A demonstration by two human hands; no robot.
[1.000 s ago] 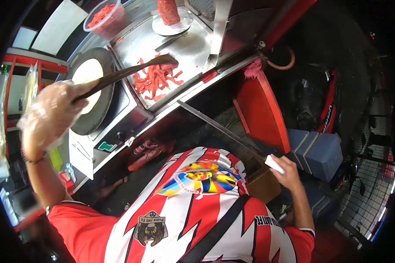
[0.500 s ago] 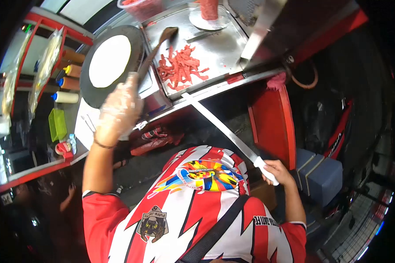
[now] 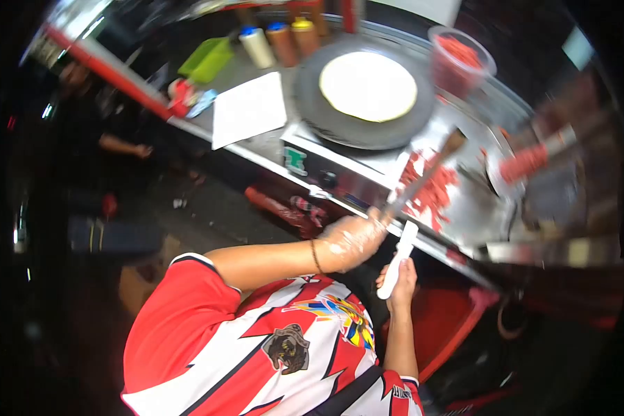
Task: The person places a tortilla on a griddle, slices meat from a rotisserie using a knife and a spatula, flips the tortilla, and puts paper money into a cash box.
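My left hand (image 3: 353, 241), in a clear plastic glove, is closed around a long dark spatula-like tool (image 3: 423, 182) with a brown flared end. The tool slants over a pile of shredded red meat (image 3: 433, 197) on a metal tray (image 3: 470, 220); whether it touches is unclear. Just right of that hand, my right hand (image 3: 402, 281) grips the white handle of a long knife (image 3: 398, 267), its blade pointing up and foreshortened toward the tray's front edge. Behind both hands, a pale round flatbread (image 3: 369, 86) lies on a dark round griddle (image 3: 336, 130).
A clear tub of red pieces (image 3: 457, 59) stands behind the tray. Red meat on a spit (image 3: 527, 163) is at the right. Sauce bottles (image 3: 256, 47), a green basket (image 3: 206, 61) and white paper (image 3: 249, 111) are at the left. Part of another person's arm (image 3: 125, 147) shows beyond the counter.
My view has swung left, so the counter appears rotated and shifted right. My left hand has come back from the griddle toward the counter edge. Both hands are now close together, still holding their tools.
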